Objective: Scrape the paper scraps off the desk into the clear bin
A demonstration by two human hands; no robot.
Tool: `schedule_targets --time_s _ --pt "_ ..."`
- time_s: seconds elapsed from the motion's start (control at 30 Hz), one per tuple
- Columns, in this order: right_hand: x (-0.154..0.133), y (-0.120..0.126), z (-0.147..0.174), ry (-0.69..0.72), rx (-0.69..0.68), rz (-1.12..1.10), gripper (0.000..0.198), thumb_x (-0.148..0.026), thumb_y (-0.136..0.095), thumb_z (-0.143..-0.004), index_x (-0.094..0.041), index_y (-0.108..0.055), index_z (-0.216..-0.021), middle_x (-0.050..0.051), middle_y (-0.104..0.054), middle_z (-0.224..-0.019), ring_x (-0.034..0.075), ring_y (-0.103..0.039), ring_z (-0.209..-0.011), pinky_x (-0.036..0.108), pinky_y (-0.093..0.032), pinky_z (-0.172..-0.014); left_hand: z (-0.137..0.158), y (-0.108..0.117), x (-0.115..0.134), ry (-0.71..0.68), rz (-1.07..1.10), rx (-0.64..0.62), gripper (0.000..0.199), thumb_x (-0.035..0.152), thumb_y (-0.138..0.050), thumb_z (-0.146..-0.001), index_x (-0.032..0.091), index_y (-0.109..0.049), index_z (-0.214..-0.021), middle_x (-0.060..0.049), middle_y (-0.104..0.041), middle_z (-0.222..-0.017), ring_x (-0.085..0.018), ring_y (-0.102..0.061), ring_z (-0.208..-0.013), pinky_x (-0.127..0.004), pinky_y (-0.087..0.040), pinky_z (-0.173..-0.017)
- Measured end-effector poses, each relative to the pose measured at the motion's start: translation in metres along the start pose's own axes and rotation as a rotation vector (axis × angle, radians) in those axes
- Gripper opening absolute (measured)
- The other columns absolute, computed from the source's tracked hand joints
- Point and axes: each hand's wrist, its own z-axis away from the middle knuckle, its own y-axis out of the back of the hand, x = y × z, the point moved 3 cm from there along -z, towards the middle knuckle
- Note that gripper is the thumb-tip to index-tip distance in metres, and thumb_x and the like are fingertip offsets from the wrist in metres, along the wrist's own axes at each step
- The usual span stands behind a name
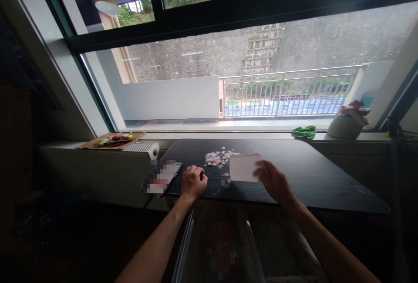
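Note:
My right hand [274,180] pinches the right edge of a pale, flat card [245,167], its fingertips smeared by motion. The card is held over the dark table [313,167], just right of a heap of small white and pinkish pieces [217,158]. A few loose pieces [225,181] lie by its lower left corner. Curled on the table's near edge, my left hand [193,182] is closed; a dark spot shows between thumb and fingers, and I cannot make out what it is. Below the table edge stands a clear plastic bin [186,248] with similar pieces dimly visible inside.
A phone [168,176], partly pixelated, lies at the table's left edge. On the sill are a green cloth [304,132], a pale rounded pot [346,124] and, at left, cardboard [88,143] with colourful items. A white radiator [143,149] adjoins the table. A large window stands behind.

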Motion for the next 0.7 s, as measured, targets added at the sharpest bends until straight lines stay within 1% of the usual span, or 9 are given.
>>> schedule_targets --time_s 0.17,0.3,0.37,0.47,0.57,0.63,0.7 --pt "-0.010 0.001 0.002 0.085 -0.017 0.079 0.025 -0.032 -0.045 -0.083 -0.022 -0.057 -0.102 0.004 -0.072 -0.081 0.019 -0.064 -0.071 0.030 -0.048 -0.067 0.000 -0.001 0.000 -0.004 0.008 0.001 0.016 0.021 -0.050 -0.079 0.019 -0.065 -0.083 -0.007 -0.062 -0.091 -0.022 -0.055 -0.093 -0.034 -0.042 -0.084" --pt "-0.015 0.003 0.001 0.084 0.018 0.133 0.025 -0.031 -0.045 -0.083 -0.022 -0.058 -0.102 0.005 -0.072 -0.084 0.020 -0.065 -0.071 0.031 -0.047 -0.066 0.000 -0.001 0.000 -0.001 0.012 0.004 0.015 0.021 -0.051 -0.079 0.019 -0.065 -0.082 -0.006 -0.062 -0.091 -0.022 -0.054 -0.093 -0.035 -0.042 -0.083" --pt "-0.015 0.002 0.000 0.075 0.021 0.094 0.026 -0.032 -0.046 -0.082 -0.022 -0.057 -0.103 0.005 -0.072 -0.082 0.020 -0.065 -0.071 0.031 -0.048 -0.067 0.001 -0.001 0.000 -0.003 0.009 0.010 0.015 0.021 -0.051 -0.078 0.019 -0.065 -0.082 -0.006 -0.062 -0.090 -0.022 -0.054 -0.093 -0.034 -0.042 -0.083" --pt "-0.009 0.000 -0.001 0.038 -0.025 -0.005 0.028 -0.034 -0.047 -0.080 -0.020 -0.058 -0.102 0.005 -0.071 -0.079 0.020 -0.063 -0.070 0.031 -0.049 -0.067 0.001 -0.001 0.000 0.001 0.003 0.014 0.015 0.020 -0.051 -0.078 0.019 -0.065 -0.082 -0.006 -0.062 -0.089 -0.021 -0.054 -0.092 -0.033 -0.042 -0.083" --pt "0.001 -0.003 -0.002 -0.033 -0.083 -0.113 0.030 -0.035 -0.050 -0.077 -0.018 -0.059 -0.100 0.005 -0.068 -0.076 0.019 -0.061 -0.067 0.030 -0.049 -0.060 0.001 0.000 0.001 0.004 0.006 0.017 0.015 0.020 -0.051 -0.078 0.019 -0.065 -0.081 -0.006 -0.062 -0.089 -0.021 -0.055 -0.092 -0.033 -0.042 -0.084" --pt "0.006 -0.005 -0.005 -0.072 -0.080 -0.169 0.030 -0.035 -0.051 -0.076 -0.018 -0.060 -0.099 0.004 -0.066 -0.074 0.017 -0.057 -0.061 0.028 -0.048 -0.054 0.001 0.000 0.001 0.005 0.007 0.015 0.015 0.020 -0.051 -0.078 0.019 -0.065 -0.081 -0.006 -0.063 -0.089 -0.021 -0.055 -0.093 -0.033 -0.042 -0.084" --pt "0.009 -0.009 -0.010 -0.080 -0.043 -0.202 0.030 -0.035 -0.052 -0.076 -0.018 -0.060 -0.100 0.003 -0.065 -0.073 0.015 -0.054 -0.058 0.027 -0.046 -0.052 0.001 0.000 0.001 0.008 0.006 0.012 0.015 0.020 -0.051 -0.078 0.019 -0.065 -0.082 -0.006 -0.062 -0.090 -0.022 -0.054 -0.093 -0.033 -0.042 -0.085"
